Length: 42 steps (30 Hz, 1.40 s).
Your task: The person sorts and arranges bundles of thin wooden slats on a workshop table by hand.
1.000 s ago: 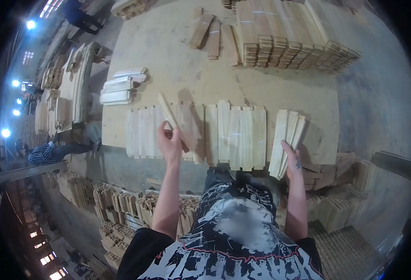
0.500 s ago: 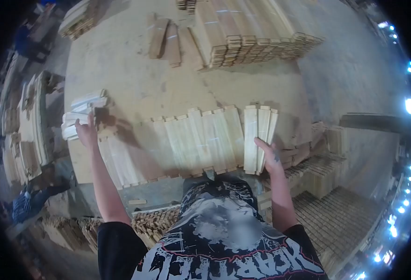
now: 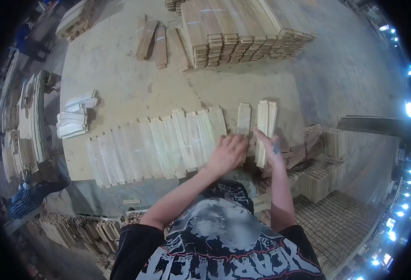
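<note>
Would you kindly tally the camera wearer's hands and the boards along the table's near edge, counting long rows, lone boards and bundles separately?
Left hand and right hand: 2
Long row: 1
Lone board: 1
Bundle at the right hand: 1
Total: 5

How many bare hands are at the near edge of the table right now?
2: the left hand at the lower part of a separate board, and the right hand at the boards beside it. Neither is hidden.
</note>
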Each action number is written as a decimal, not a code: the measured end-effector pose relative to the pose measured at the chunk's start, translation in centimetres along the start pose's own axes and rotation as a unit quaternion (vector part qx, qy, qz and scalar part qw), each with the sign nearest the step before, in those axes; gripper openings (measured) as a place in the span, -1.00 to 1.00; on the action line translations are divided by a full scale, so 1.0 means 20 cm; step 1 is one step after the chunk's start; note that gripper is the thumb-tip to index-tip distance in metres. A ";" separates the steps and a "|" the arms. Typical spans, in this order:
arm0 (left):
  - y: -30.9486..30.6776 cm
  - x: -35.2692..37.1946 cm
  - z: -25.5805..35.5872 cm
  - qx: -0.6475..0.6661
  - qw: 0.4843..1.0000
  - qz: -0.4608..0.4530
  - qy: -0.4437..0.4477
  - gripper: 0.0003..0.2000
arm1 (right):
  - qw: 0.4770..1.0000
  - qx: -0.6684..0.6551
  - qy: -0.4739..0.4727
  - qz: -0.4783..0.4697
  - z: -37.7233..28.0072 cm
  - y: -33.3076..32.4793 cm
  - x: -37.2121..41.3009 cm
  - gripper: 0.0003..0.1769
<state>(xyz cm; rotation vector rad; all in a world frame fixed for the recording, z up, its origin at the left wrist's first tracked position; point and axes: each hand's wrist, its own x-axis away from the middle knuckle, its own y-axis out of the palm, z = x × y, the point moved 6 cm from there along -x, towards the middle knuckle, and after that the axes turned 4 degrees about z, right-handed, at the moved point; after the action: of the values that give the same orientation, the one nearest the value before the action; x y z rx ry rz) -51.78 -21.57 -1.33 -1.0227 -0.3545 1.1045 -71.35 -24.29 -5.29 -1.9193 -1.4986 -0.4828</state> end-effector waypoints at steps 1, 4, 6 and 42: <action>0.05 -0.01 0.08 -0.029 0.999 -0.013 0.041 -0.50 | 0.999 -0.029 0.003 -0.028 -0.03 -0.02 0.03 -0.21; 0.21 -0.04 0.06 -0.080 0.995 -0.028 0.055 -0.37 | 0.998 -0.045 0.008 -0.044 0.08 -0.15 -0.05 -0.27; 0.19 -0.04 0.00 -0.110 0.993 -0.038 0.005 -0.31 | 0.995 -0.073 -0.006 -0.072 0.03 -0.12 -0.04 -0.29; -0.43 0.58 -0.41 -0.181 0.919 0.161 -0.311 -0.49 | 0.924 0.232 -0.292 0.086 -0.06 -0.08 -0.17 -0.57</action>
<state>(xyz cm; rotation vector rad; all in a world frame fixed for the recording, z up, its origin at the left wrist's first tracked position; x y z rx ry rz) -36.01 -16.36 -1.13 -1.0544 -0.9556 1.7067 -73.79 -27.26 -6.19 -1.8502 -1.5846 0.5373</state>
